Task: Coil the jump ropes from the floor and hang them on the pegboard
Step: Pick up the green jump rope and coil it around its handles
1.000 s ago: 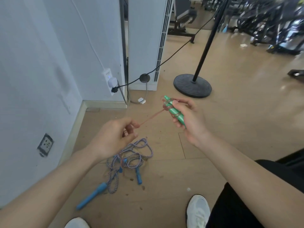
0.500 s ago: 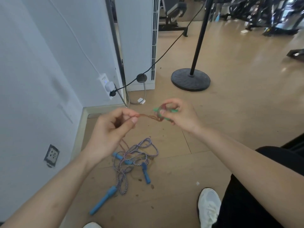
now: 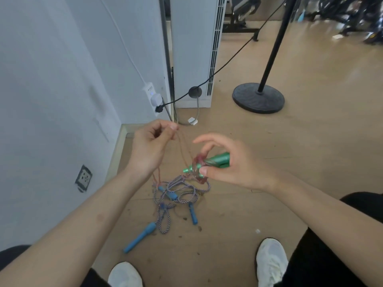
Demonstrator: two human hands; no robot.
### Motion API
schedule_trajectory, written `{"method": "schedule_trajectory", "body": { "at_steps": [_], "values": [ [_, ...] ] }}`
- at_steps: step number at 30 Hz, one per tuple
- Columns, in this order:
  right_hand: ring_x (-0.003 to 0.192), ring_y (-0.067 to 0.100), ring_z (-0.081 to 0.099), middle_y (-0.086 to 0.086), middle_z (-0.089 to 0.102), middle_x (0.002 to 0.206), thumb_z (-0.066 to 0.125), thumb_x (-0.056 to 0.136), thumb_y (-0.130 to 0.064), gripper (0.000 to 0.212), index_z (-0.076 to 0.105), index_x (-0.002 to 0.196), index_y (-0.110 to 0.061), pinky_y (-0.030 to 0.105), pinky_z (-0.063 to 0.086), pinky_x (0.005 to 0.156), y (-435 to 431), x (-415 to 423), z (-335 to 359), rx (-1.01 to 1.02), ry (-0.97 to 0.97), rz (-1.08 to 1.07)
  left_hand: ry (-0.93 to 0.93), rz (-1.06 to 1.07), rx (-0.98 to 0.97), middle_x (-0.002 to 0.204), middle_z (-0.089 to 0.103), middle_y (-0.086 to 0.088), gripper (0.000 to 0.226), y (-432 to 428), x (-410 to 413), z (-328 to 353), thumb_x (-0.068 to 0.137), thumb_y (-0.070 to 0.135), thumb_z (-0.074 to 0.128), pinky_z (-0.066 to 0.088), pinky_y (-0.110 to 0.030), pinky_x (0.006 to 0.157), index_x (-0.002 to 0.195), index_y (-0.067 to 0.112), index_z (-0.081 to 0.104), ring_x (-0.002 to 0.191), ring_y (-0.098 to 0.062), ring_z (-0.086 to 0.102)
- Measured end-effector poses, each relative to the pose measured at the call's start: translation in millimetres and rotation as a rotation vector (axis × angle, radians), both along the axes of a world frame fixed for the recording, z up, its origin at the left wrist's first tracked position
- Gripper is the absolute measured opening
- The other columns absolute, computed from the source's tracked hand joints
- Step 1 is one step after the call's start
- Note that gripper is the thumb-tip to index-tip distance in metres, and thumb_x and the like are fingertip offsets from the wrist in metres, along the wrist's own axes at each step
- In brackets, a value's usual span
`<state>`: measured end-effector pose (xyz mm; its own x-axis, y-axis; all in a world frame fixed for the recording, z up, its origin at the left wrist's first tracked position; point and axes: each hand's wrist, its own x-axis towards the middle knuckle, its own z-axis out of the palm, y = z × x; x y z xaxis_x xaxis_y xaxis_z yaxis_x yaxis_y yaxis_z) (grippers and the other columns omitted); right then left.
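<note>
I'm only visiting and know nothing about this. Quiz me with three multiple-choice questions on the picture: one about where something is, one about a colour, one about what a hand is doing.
1. Where is the striped rope?
A. on the floor
B. on a pegboard
C. on a chair

2. What colour are the handles in the right hand?
A. blue
B. green
C. black

3. What is the left hand doing?
A. hanging open
B. pinching the thin cord
C. gripping a shoe

Answers:
1 A, it lies tangled on the wooden floor below both hands.
2 B, green shows plainly in that grip.
3 B, the cord runs down out of its closed pinch.
</note>
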<state>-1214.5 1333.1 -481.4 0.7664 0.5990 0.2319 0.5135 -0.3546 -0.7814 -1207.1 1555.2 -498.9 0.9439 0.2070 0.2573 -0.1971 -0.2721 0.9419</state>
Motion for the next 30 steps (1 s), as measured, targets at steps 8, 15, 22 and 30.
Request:
{"method": "schedule_trajectory", "body": {
  "at_steps": [8,15,22,30],
  "values": [
    [0.09,0.003,0.065,-0.001,0.068,0.096,0.075,0.087,-0.019,0.05,0.062,0.132,-0.037,0.022,0.049,0.09,1,2,-3,-0.255,0.19,0.189,-0.012,-0.186,0.04,0.065,0.069,0.01,0.008,-12,-1,0,0.092,0.013,0.07,0.05,-0.016,0.072,0.086,0.017,0.074,0.067,-0.003,0.062],
    [0.072,-0.004,0.067,-0.008,0.069,0.121,0.074,0.087,-0.011,0.033,0.069,0.118,-0.023,0.025,0.052,0.049,-2,-1,2,-0.124,0.35,0.092,0.064,-0.223,0.008,0.07,0.074,0.005,0.004,-3,3,-4,0.091,0.016,0.071,0.051,-0.018,0.077,0.09,0.018,0.075,0.072,-0.004,0.067],
    [0.071,0.017,0.068,-0.001,0.073,0.115,0.069,0.09,-0.006,0.031,0.07,0.118,-0.02,0.023,0.047,0.046,-4,5,4,0.136,0.508,-0.085,0.053,-0.27,0.144,0.109,0.073,0.006,0.02,4,-9,10,0.092,0.025,0.07,0.051,-0.025,0.088,0.112,0.027,0.071,0.102,-0.009,0.066],
    [0.05,0.015,0.056,0.003,0.075,0.101,0.067,0.094,-0.015,0.034,0.062,0.127,-0.015,0.021,0.035,0.04,0,7,-3,0.225,0.57,-0.157,-0.142,-0.485,0.485,0.132,0.048,0.007,0.076,-15,-37,4,0.067,0.03,0.093,0.052,-0.023,0.089,0.136,0.029,0.06,0.118,-0.01,0.056]
  ]
}}
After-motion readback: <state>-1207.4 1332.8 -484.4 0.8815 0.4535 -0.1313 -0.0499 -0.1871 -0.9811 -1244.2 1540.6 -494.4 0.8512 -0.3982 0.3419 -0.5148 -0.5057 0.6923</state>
